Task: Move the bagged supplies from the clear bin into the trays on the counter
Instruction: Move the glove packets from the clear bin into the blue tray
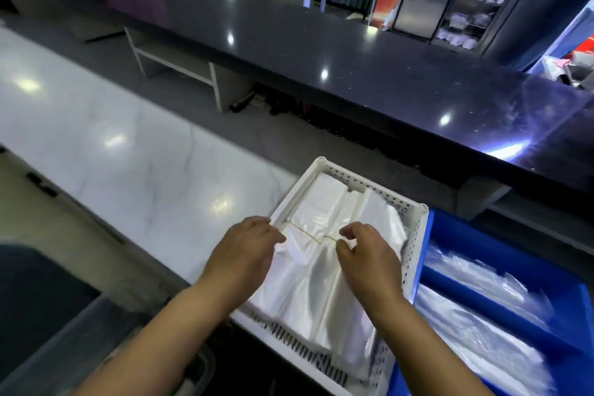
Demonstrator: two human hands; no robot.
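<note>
Both hands on bagged bundle [308, 270] in white tray [353, 178].
Left hand [247, 251] grips bundle's left edge; right hand [366, 257] pinches its rubber band [308, 234]; blue tray [456, 236] just right.

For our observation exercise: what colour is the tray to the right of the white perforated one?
The tray is blue, seen best in the head view.

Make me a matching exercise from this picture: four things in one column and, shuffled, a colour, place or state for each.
Things
1. perforated tray
2. solid tray
3. rubber band
4. raised countertop

Descriptions
A. dark and glossy
B. blue, on the right
C. white, left of the other tray
D. running across a bag bundle

Pairs: 1-C, 2-B, 3-D, 4-A
</note>
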